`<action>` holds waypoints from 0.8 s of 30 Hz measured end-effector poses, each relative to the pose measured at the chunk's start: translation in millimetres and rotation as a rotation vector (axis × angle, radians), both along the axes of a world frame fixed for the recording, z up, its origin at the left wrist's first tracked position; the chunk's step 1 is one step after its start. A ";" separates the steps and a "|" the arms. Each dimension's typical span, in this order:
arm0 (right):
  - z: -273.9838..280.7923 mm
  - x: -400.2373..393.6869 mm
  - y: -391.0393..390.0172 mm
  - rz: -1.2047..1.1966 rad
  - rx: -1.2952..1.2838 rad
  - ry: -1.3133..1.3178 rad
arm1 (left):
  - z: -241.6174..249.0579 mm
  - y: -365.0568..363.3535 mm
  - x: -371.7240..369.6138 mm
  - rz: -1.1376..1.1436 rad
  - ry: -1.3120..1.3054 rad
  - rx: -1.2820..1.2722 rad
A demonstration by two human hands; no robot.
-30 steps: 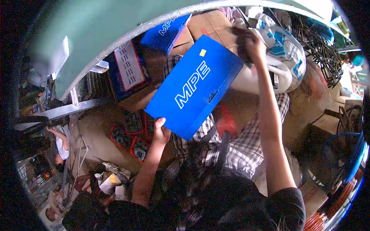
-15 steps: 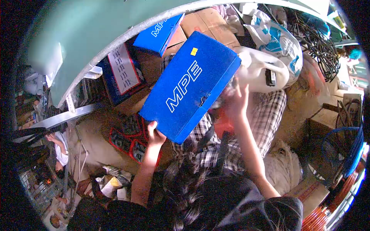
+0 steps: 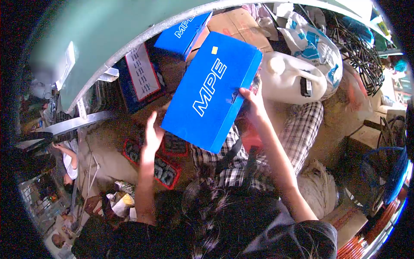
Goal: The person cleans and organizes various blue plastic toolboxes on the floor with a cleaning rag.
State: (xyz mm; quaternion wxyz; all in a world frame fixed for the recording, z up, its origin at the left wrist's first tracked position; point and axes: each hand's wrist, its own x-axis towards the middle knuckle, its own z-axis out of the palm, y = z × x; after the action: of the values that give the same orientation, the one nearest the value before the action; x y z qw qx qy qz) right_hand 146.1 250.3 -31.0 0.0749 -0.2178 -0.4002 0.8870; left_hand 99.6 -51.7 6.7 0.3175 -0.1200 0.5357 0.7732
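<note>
A blue box (image 3: 207, 95) with white letters "MPE" and a small yellow sticker is tilted over my lap. My right hand (image 3: 253, 102) grips its right edge, the thumb on the front face and the other fingers hidden behind. Just off the box's lower left corner is my left hand (image 3: 153, 131), its fingers spread and holding nothing. Beyond the box lies another blue MPE box (image 3: 183, 32). Red-edged packs of dark parts (image 3: 164, 170) lie below my left hand.
A white plastic jug (image 3: 280, 82) stands right of the box, beside a white and blue bag (image 3: 317, 49). Black cables (image 3: 362, 56) hang at upper right. A green table with a metal edge (image 3: 129, 47) curves across the upper left. A person (image 3: 69, 162) is at far left.
My left hand has let go of the box's lower left corner and moved left. My right hand has come onto the right edge and taken hold. The box has shifted slightly.
</note>
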 end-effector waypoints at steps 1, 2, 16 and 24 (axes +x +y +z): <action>-6.3 0.8 0.4 0.011 0.022 -0.001 | 6.4 6.6 -11.2 -0.038 -0.033 -0.072; -16.4 -1.1 3.9 0.020 0.046 0.002 | 1.8 15.0 -25.5 -0.089 0.074 -0.126; 7.5 -11.0 19.8 0.182 0.042 0.093 | 24.5 66.1 -26.6 -0.428 -0.132 0.003; 90.4 9.9 31.7 -0.403 0.724 -0.032 | 2.9 91.0 17.0 0.051 0.009 -0.104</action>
State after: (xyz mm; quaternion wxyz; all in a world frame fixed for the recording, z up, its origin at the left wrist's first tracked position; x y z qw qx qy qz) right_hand 156.1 282.0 59.5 0.3126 -0.2650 -0.6370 0.6529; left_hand 116.6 39.3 9.6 0.2886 -0.1465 0.5733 0.7527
